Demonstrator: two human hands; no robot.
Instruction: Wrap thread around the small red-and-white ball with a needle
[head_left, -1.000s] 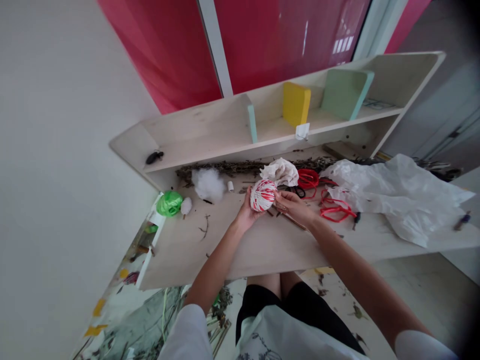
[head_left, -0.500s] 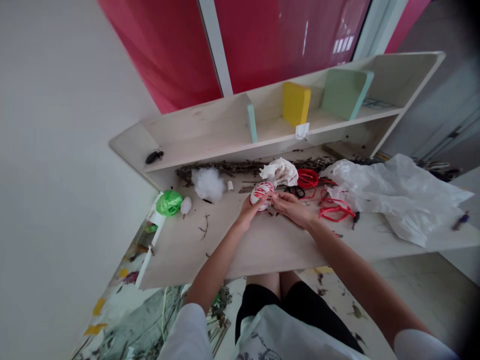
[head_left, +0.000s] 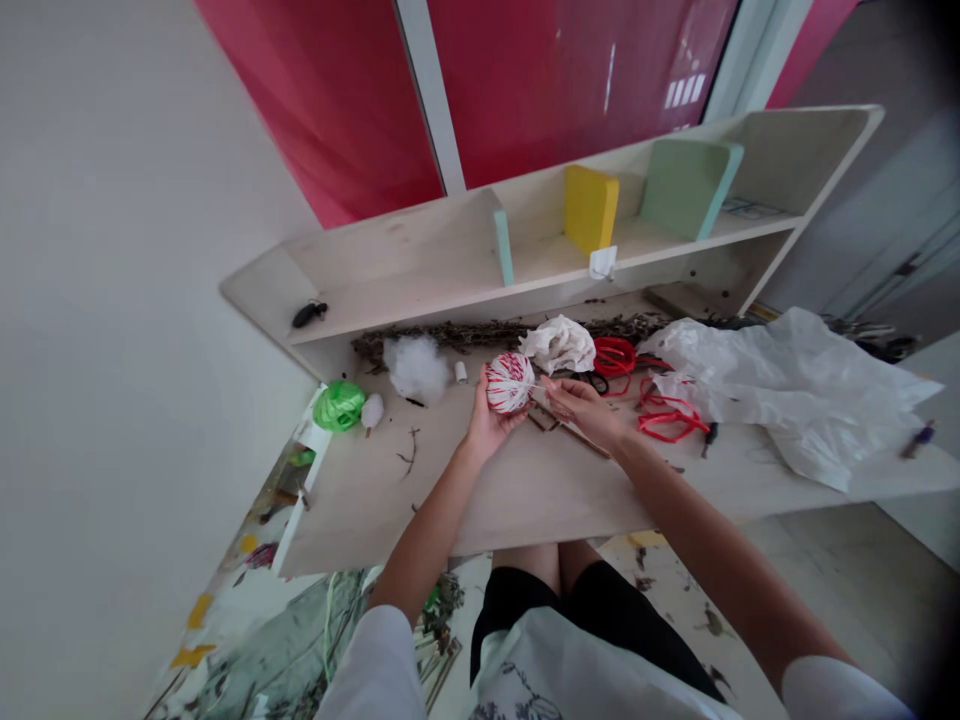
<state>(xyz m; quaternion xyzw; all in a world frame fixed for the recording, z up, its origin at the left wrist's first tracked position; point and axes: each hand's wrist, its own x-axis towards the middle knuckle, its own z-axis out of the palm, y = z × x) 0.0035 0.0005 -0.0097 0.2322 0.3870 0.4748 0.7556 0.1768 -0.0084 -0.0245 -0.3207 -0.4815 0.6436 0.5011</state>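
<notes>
A ball wound with red and white strands (head_left: 510, 383) rests in my left hand (head_left: 491, 425), whose fingers curl round its left side and underside. Just right of the ball, my right hand (head_left: 581, 408) pinches a thin white strand that runs to the ball. Short brown sticks (head_left: 585, 440) lie on the desk below my right hand. Crumpled white paper (head_left: 559, 345) sits behind the hands, beside red cord (head_left: 615, 357) and a black-handled tool partly hidden by my right hand.
White fluff (head_left: 416, 368), a small white roll (head_left: 460, 372) and a green ball (head_left: 339, 406) lie to the left. More red cord (head_left: 673, 420) and a clear plastic bag (head_left: 802, 390) are on the right. Dry twigs line the back under the shelf (head_left: 420, 300).
The ball has turned and moved slightly left with my left hand. My right hand has drawn away from it, and a strand now shows between them.
</notes>
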